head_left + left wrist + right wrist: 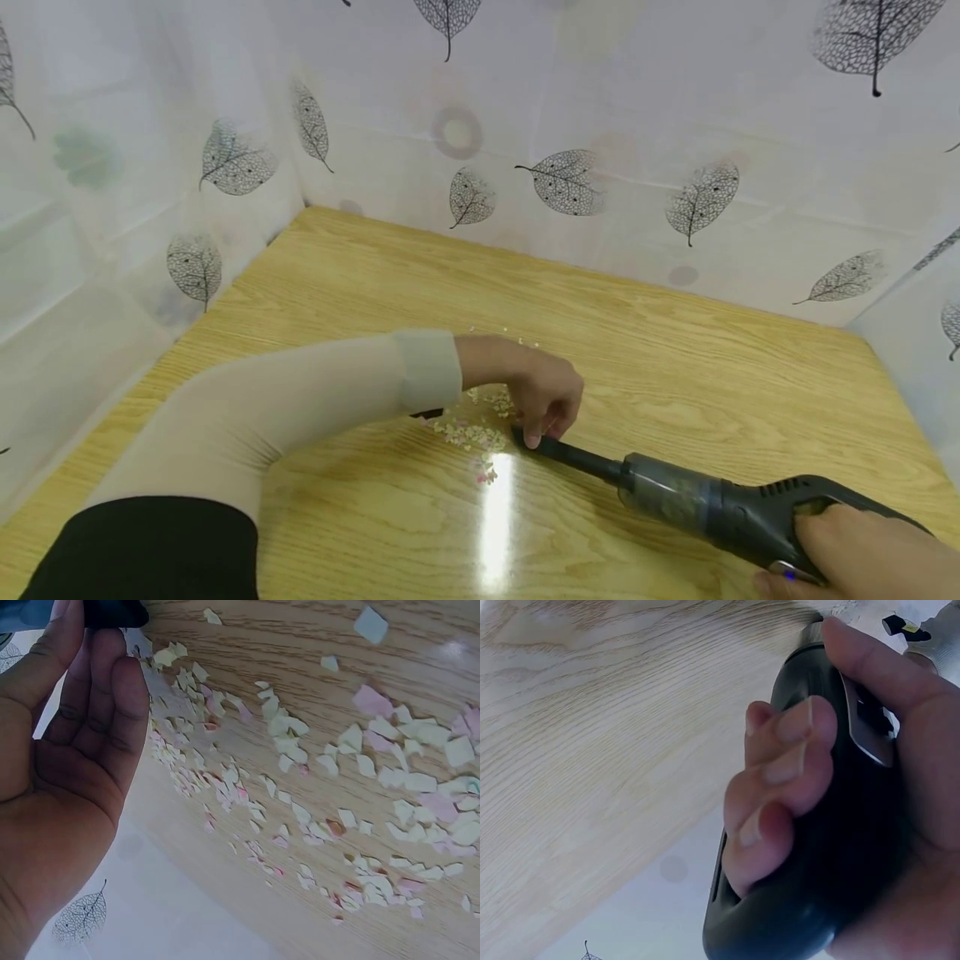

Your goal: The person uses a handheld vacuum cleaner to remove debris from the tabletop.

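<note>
A black handheld vacuum cleaner [675, 502] with a clear dust cup points leftward in the head view, its nozzle tip by a loose heap of paper scraps [468, 435]. My right hand [873, 554] grips its handle; in the right wrist view the fingers curl round the dark handle [855, 855]. Near the tip, my left hand [547, 392] pinches the slim nozzle [581, 458] between thumb and fingers. The left wrist view shows that dark nozzle [116, 613] at the top, with small white, yellow and pink scraps [292, 810] spread beside the hand.
All this is on a wood-grain table [360, 517]. White sheeting [390, 117] printed with leaves hangs along its back and sides. A few stray scraps lie beyond my left wrist. A dark object [427, 413] shows partly under the left cuff.
</note>
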The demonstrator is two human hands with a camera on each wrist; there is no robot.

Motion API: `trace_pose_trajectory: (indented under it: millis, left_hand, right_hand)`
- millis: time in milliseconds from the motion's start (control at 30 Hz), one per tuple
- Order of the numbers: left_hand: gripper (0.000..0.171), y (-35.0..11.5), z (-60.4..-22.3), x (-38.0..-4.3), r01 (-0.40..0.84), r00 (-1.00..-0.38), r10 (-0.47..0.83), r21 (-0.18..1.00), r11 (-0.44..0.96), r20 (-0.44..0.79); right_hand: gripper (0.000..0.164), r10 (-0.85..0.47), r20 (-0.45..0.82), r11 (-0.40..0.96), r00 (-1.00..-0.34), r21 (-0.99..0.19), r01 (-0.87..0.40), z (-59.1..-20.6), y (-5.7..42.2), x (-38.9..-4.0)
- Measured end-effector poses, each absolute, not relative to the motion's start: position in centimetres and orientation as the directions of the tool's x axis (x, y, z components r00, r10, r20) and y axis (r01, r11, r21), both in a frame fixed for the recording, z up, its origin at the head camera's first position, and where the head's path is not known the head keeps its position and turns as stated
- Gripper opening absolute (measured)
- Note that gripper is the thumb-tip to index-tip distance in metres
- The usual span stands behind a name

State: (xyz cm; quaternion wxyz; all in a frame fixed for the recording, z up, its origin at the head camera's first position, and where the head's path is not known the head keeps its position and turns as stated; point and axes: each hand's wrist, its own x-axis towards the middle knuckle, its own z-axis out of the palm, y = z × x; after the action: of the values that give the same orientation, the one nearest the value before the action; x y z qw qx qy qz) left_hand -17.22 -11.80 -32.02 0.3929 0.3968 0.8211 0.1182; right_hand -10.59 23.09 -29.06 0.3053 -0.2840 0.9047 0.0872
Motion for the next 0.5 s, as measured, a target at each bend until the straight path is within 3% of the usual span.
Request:
trace_pose_trajectory:
  millis: [200, 500]
  left_hand:
    - [0.015, -12.0, -31.9, -17.0, 0.507, -0.406, 0.716, 0.512, 0.693, -0.568]
    - [0.015, -12.3, -31.8, -16.2, 0.483, -0.386, 0.723, 0.542, 0.687, -0.573]
  right_hand:
    - [0.047, -0.446, -0.608, 0.822, -0.657, 0.011, -0.569, -29.0, 22.9, -10.8]
    - [0.047, -0.502, -0.578, 0.792, -0.644, -0.009, -0.61, -29.4, 23.2, -10.9]
